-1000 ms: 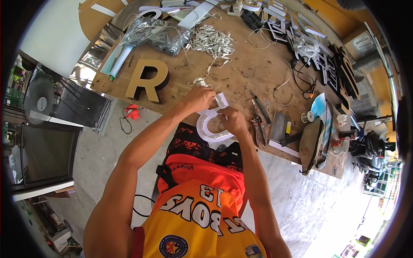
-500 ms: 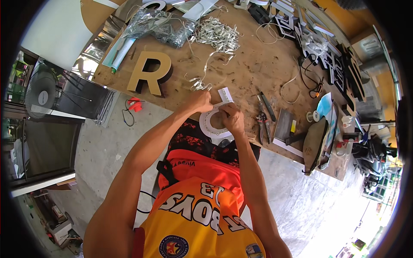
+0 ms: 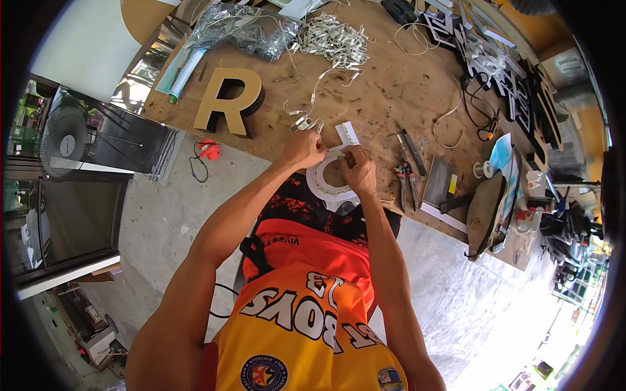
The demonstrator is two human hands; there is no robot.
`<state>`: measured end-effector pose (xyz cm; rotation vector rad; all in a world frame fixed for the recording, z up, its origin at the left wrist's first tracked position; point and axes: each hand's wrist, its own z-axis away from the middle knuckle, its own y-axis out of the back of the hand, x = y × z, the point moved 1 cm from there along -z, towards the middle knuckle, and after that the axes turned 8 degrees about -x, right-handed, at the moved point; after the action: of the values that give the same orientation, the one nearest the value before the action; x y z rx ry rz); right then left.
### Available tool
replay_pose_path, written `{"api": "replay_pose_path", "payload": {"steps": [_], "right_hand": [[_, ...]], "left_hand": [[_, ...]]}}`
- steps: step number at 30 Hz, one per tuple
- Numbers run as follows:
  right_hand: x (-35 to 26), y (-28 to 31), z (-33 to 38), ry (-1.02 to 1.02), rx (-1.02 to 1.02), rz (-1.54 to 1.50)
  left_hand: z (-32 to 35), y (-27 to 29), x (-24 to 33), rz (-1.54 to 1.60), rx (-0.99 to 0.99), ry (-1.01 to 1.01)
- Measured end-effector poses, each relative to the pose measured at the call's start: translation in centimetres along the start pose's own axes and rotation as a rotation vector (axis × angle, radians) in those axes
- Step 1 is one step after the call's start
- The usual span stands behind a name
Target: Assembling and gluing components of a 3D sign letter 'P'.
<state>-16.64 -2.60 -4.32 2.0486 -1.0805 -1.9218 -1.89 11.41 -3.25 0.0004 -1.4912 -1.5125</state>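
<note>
Both hands meet at the near edge of the wooden tabletop. The left hand is closed, pinching the upper left rim of a white ring-shaped piece, with a curled metal strip just above its knuckles. The right hand is curled shut on the ring's right side. Pliers lie just right of the right hand. A gold letter sign lies well left of the left hand.
</note>
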Motion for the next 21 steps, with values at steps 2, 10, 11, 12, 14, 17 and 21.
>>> {"api": "replay_pose_path", "payload": {"steps": [2,10,11,12,14,17,21], "right_hand": [[0.3,0.0,0.0,-0.044,0.004,-0.005],[0.3,0.1,-0.1,0.028,0.02,-0.017],[0.3,0.2,-0.1,0.025,0.013,-0.006],[0.2,0.2,-0.1,0.021,0.005,0.006],[0.1,0.2,-0.1,0.015,-0.005,0.018],[0.0,0.2,-0.1,0.001,-0.014,0.003],[0.1,0.1,-0.2,-0.001,-0.009,-0.003]], "left_hand": [[0.2,-0.2,0.4,0.028,-0.005,0.002],[1.2,-1.3,1.8,-0.069,0.131,-0.003],[1.4,-1.5,2.0,-0.056,0.13,-0.01],[1.6,-1.7,2.1,-0.048,0.141,0.001],[1.8,-2.1,2.2,-0.029,0.165,0.022],[1.6,-2.5,2.0,-0.055,0.16,0.037],[1.2,-3.0,1.7,-0.045,0.187,0.012]]}}
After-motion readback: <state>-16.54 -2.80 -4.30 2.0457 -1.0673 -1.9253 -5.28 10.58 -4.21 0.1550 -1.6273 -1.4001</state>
